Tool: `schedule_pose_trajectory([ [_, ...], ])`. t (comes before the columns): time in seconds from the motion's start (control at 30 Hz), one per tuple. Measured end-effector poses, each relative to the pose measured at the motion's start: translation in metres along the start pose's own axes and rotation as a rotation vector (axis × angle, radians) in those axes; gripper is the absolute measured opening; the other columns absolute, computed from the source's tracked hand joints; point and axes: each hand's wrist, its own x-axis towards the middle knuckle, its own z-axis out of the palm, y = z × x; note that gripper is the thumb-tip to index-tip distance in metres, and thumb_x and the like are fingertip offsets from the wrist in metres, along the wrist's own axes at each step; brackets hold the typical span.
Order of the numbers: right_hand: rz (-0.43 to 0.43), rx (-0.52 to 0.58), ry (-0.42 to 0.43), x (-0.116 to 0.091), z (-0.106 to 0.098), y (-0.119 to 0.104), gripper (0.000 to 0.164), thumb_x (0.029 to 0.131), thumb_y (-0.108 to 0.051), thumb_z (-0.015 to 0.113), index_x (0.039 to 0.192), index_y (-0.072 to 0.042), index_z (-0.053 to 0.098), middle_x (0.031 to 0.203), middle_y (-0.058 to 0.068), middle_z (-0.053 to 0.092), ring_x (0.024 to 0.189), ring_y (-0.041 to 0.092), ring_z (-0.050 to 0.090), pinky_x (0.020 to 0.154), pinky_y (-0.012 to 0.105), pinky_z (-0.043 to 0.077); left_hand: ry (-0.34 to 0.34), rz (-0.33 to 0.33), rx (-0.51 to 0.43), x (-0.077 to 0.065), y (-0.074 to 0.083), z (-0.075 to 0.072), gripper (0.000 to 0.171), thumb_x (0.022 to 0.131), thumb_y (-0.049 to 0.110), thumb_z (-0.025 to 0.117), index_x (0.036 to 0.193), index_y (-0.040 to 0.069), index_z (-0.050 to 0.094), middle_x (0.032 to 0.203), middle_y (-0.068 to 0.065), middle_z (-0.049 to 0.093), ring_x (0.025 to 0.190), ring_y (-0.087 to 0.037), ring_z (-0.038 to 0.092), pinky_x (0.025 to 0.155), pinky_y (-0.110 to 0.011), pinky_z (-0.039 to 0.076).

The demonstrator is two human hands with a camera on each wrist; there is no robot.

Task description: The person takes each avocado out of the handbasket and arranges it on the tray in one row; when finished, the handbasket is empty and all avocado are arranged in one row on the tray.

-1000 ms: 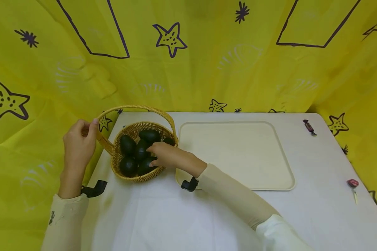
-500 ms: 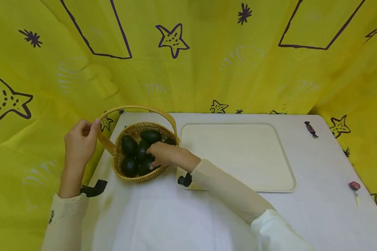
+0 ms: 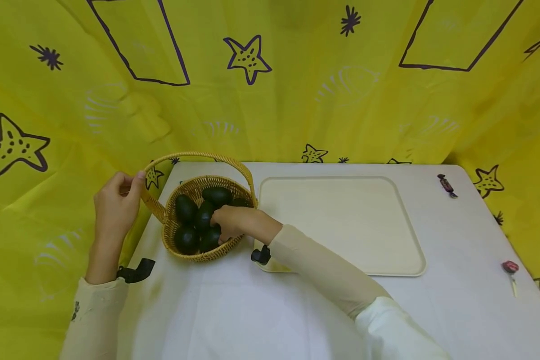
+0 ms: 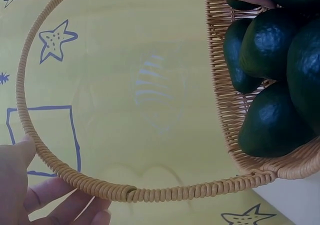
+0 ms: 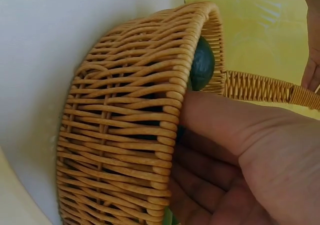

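A woven basket (image 3: pixel 170 248) with a tall arched handle stands on the left of the table, holding several dark green avocados (image 3: pixel 186 209). My left hand (image 3: pixel 119 205) grips the handle (image 4: pixel 165 194) on its left side, thumb on one side and fingers on the other in the left wrist view. Over the basket's right rim reaches my right hand (image 3: pixel 239 222), its fingers down among the avocados. In the right wrist view its thumb and fingers pass behind the wicker wall (image 5: pixel 120 135), so the fingertips are hidden. One avocado (image 5: pixel 202 65) shows beyond the thumb there.
A cream rectangular tray (image 3: pixel 337 225) lies right of the basket, close to its rim. Further right on the white table (image 3: pixel 252 315) are a wrapped candy (image 3: pixel 447 186) and a lollipop (image 3: pixel 510 268). Yellow patterned cloth (image 3: pixel 288 115) hangs behind and beside the table.
My right hand has sunk slightly deeper among the avocados, and its forearm has shifted a little left. The left hand keeps its hold on the handle. The head view has shifted slightly.
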Motion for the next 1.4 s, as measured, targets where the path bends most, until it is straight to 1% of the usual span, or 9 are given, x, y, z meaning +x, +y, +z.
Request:
schedule_pose_trajectory([
  [0.13,0.032,-0.010,-0.027,0.000,-0.003,-0.001,0.060,0.096,-0.029,0.081,0.150,-0.013,0.060,0.152,0.005,0.059,0.138,0.019,0.056,0.110,0.030,0.049,-0.004,0.002,-0.003,0.000,0.000,0.000,0.049,0.107,0.047,0.059,0.102,0.000,0.069,0.109,-0.019,0.075,0.083,0.015,0.050,0.079,-0.014,0.042],
  [0.27,0.029,-0.022,-0.034,0.002,-0.004,-0.002,0.056,0.094,-0.027,0.083,0.144,-0.011,0.064,0.144,0.005,0.064,0.129,0.018,0.062,0.105,0.028,0.052,-0.009,-0.006,-0.001,0.001,0.000,0.000,0.049,0.107,0.048,0.058,0.103,0.000,0.069,0.111,-0.019,0.075,0.084,0.016,0.050,0.079,-0.013,0.042],
  [0.4,0.028,-0.038,-0.034,0.006,-0.003,-0.001,0.052,0.094,-0.027,0.083,0.140,-0.010,0.065,0.138,0.005,0.066,0.125,0.018,0.063,0.102,0.028,0.053,-0.012,-0.003,0.003,0.002,-0.001,-0.001,0.048,0.107,0.047,0.059,0.104,0.000,0.069,0.111,-0.018,0.075,0.083,0.016,0.049,0.080,-0.014,0.042],
  [0.63,0.027,-0.045,-0.020,0.010,0.001,0.002,0.062,0.095,-0.030,0.082,0.149,-0.011,0.059,0.147,0.006,0.062,0.135,0.020,0.059,0.109,0.029,0.050,-0.016,0.008,0.005,0.001,0.000,-0.002,0.047,0.108,0.045,0.059,0.104,-0.001,0.068,0.111,-0.019,0.075,0.083,0.017,0.049,0.080,-0.013,0.041],
  [1.0,0.000,0.020,0.027,0.005,0.006,0.005,0.061,0.099,-0.027,0.078,0.152,-0.009,0.056,0.153,0.007,0.058,0.142,0.022,0.055,0.113,0.031,0.047,-0.027,0.001,0.002,0.001,-0.001,-0.002,0.050,0.107,0.050,0.058,0.103,0.001,0.069,0.114,-0.018,0.075,0.086,0.016,0.050,0.078,-0.011,0.043],
  [1.2,-0.025,0.024,0.058,0.003,0.007,0.003,0.061,0.098,-0.027,0.079,0.152,-0.008,0.056,0.151,0.009,0.059,0.141,0.023,0.056,0.113,0.030,0.047,-0.032,0.008,0.000,0.001,0.000,-0.002,0.052,0.107,0.051,0.057,0.103,0.001,0.068,0.113,-0.018,0.075,0.087,0.015,0.051,0.079,-0.012,0.043],
  [1.4,-0.052,0.042,0.102,0.004,0.011,0.007,0.061,0.098,-0.028,0.079,0.151,-0.008,0.057,0.150,0.010,0.059,0.139,0.022,0.056,0.112,0.028,0.047,-0.025,0.012,-0.007,0.002,0.000,-0.002,0.051,0.107,0.050,0.058,0.102,0.001,0.069,0.112,-0.018,0.075,0.086,0.016,0.051,0.079,-0.011,0.044],
])
